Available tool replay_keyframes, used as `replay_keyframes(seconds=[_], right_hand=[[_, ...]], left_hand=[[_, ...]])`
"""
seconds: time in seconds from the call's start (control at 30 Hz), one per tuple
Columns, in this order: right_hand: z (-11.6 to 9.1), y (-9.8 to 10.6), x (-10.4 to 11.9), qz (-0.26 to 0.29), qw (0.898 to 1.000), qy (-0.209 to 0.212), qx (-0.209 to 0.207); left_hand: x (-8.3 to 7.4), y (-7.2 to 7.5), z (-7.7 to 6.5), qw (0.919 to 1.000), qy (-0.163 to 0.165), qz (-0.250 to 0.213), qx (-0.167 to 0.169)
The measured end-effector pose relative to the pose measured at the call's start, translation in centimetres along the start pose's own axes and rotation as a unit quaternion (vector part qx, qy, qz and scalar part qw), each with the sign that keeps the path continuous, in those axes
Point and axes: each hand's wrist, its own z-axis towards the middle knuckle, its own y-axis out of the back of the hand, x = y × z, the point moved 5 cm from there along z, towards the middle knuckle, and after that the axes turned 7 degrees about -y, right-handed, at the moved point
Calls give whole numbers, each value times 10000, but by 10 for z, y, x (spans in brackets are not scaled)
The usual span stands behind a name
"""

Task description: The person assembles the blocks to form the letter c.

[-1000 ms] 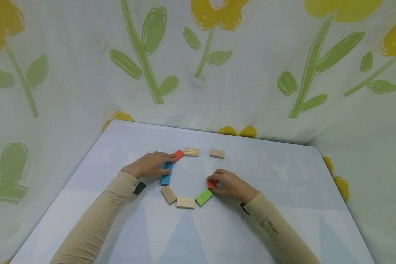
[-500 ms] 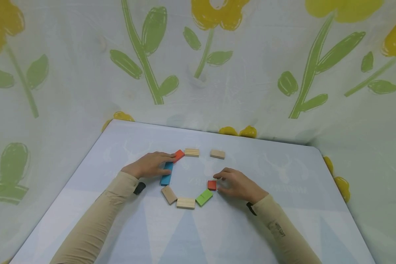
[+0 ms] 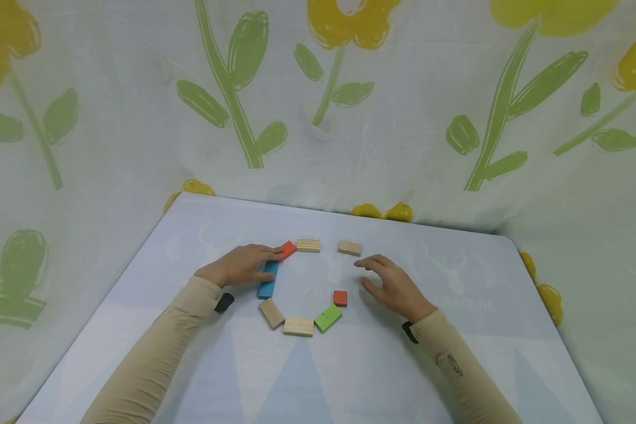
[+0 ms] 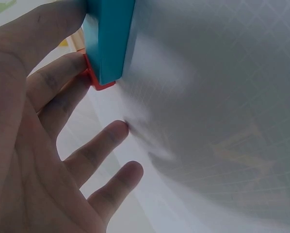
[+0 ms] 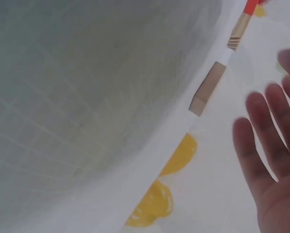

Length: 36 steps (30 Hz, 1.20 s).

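Observation:
My left hand [image 3: 242, 264] rests at the left of a ring of small blocks. Its thumb touches the blue block [image 3: 267, 279], and its front fingertips touch a red-orange block [image 3: 287, 250]; in the left wrist view the last two fingers are spread apart from both. The right hand [image 3: 394, 287], fingers extended and holding nothing, hovers right of the ring. It is nearest a plain wooden block [image 3: 349, 247] at the back and a small red block [image 3: 340, 298]. That wooden block [image 5: 207, 88] also shows in the right wrist view, apart from the fingers.
A striped wooden block [image 3: 308, 245] lies at the back of the ring. Along the front are a brown wooden block [image 3: 271, 313], a light wooden block [image 3: 298, 327] and a green block [image 3: 328, 318]. Flower-patterned cloth [image 3: 392, 118] hangs behind the white table [image 3: 434, 247].
My right hand has let go of the small red block, then moved right and back, its fingers spreading. The red block stays by the green one. The left hand keeps its place.

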Motion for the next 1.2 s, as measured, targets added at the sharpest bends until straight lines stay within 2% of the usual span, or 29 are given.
replay_keyframes(seconds=[0.2,0.37,0.53,0.8,1.07,1.2], right_hand=[[5,7,-4,-76,9984,-76,-560],[11,9,-8,-163,9967,-320,-723],[21,8,-9,-217,9960,-364,-791],[40,1,-11,-195,9968,-520,-572],[54,-14,-16,-161,9936,-1116,105],[60,-20,-17,-174,9916,-1242,310]], left_hand=[[2,-1,0,10000,-18,42,7],[2,-2,1,10000,-12,24,0],[2,-2,1,10000,1,40,32],[2,-2,2,9999,79,26,71],[1,-2,2,9999,110,-1,60],[0,0,1,9999,86,20,63]])
